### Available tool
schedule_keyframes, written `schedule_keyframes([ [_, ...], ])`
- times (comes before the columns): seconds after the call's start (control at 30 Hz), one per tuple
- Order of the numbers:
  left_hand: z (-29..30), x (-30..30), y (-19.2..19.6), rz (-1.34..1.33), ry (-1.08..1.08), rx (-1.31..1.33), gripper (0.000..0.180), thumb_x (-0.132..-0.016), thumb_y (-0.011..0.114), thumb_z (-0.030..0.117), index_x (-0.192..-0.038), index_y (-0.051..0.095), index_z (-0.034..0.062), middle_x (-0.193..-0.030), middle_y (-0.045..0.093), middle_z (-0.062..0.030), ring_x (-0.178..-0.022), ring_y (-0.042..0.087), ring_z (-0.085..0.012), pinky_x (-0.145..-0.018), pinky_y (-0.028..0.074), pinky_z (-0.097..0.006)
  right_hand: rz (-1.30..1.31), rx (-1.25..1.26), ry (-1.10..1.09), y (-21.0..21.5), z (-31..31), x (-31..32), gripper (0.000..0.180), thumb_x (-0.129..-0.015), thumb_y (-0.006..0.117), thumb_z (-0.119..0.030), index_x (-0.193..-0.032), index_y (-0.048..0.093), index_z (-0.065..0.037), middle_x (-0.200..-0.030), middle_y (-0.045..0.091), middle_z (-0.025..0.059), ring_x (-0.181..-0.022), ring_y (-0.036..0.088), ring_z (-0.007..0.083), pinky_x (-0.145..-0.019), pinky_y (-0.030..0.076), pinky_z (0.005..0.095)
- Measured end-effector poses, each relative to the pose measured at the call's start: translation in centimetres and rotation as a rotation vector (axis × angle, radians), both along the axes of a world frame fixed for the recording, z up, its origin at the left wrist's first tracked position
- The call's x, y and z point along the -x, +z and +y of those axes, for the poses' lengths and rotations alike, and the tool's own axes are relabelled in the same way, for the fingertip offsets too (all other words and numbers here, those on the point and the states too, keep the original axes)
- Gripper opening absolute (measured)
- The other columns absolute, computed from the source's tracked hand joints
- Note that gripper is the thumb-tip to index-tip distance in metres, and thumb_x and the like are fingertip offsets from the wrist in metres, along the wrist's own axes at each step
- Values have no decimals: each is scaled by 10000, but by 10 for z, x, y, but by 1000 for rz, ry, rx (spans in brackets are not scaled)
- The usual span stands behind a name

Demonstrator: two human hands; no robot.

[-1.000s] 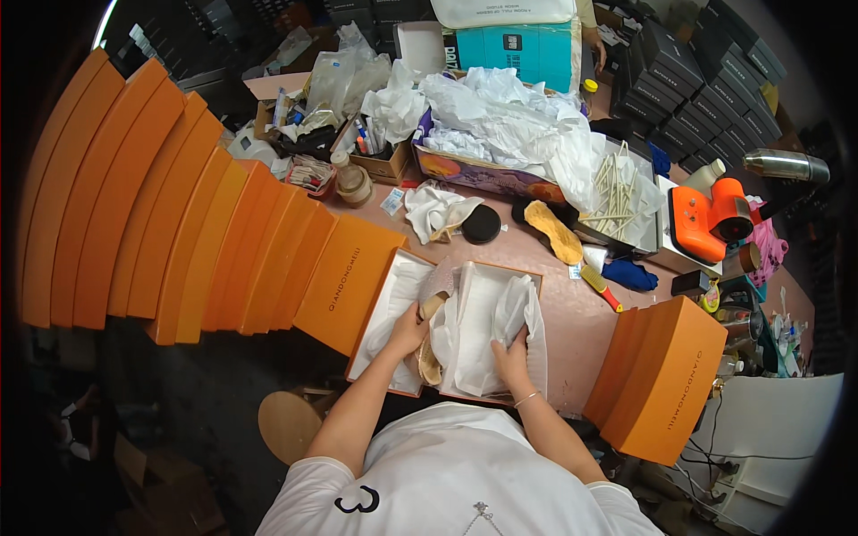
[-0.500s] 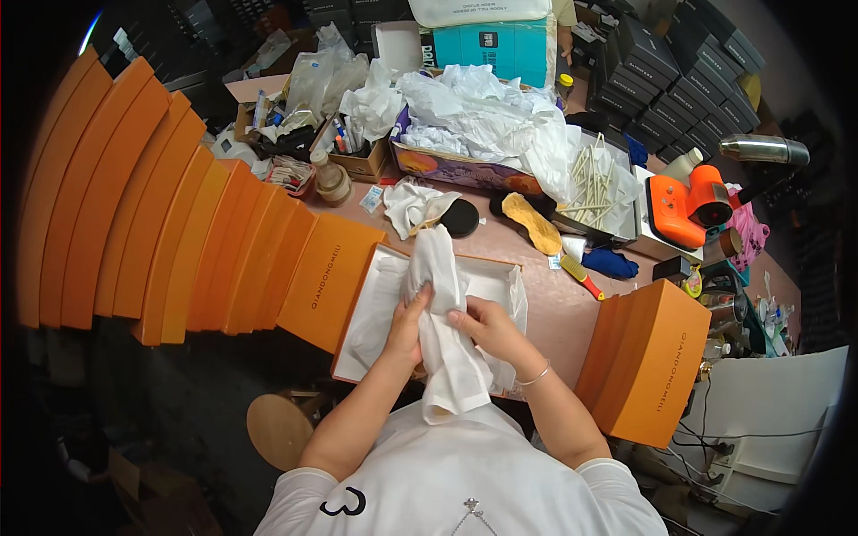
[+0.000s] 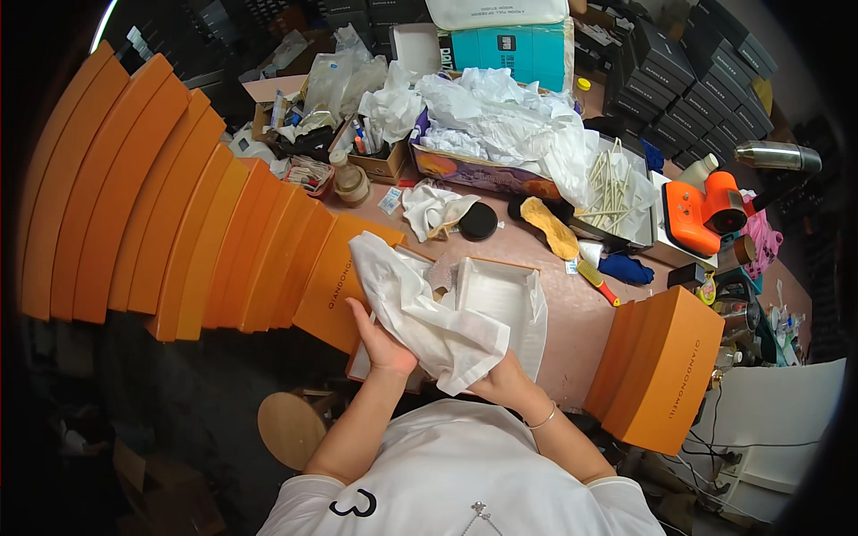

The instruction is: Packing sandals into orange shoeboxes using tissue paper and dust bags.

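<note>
A soft white cloth dust bag [image 3: 420, 308] is gripped by the left hand [image 3: 382, 344] and right hand [image 3: 508, 384], lifted above the open white-lined shoe box [image 3: 500, 299] just beyond them, probably for handling freely.

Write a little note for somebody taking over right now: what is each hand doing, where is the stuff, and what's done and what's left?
Left hand: grip on the near-left part of the white cloth bag.
Right hand: grip on the bag's near corner.
The bag is lifted and draped over the open orange cardboard shoe box with white paper lining; a tan shoe part peeks out behind it.
Done: box open, lining in.
Left: bag not yet laid inside; box not closed.
</note>
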State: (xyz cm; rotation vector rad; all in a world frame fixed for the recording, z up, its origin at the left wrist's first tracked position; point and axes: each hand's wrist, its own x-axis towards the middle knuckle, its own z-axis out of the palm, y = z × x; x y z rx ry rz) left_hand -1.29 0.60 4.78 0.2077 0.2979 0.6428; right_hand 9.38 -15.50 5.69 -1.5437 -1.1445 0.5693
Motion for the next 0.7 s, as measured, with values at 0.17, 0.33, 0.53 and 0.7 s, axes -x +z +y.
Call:
schedule_keyframes([
  [0.17, 58, -3, -62, 417, -49, 75, 427, -1006, 403, 352, -1308, 491, 64, -1294, 557, -86, -1177, 542, -231, -1021, 429, -408, 304, 118, 168, -5, -21, 3, 593, -728, 793, -146, -1244, 525, -27, -1225, 560, 141, -1114, 559, 305, -943, 441, 372],
  [0.33, 110, -28, -2, 428, 74, -255, 338, -979, 508, 321, -1188, 557, 60, -1171, 602, -67, -1076, 576, -191, -945, 460, -352, 186, 158, 125, 28, -71, -21, 381, -727, 812, -159, -979, 553, -40, -1164, 584, 146, -1090, 590, 278, -909, 469, 360],
  [0.53, 173, -19, 107, 572, 950, -1047, 302, -952, 585, 258, -1100, 561, -4, -1092, 591, -71, -988, 550, -180, -867, 449, -303, 135, 290, -150, 32, -120, -22, 340, -724, 796, -55, -817, 470, -59, -1132, 584, 155, -1028, 602, 255, -868, 481, 327],
  [0.7, 180, 10, 35, 1338, 706, -2380, 314, -882, 652, 144, -1128, 562, -27, -1047, 608, -134, -967, 583, -288, -857, 468, -360, -155, 270, -449, 3, -121, -28, 317, -720, 776, -43, -804, 471, -34, -1024, 584, 173, -916, 589, 343, -776, 490, 368],
])
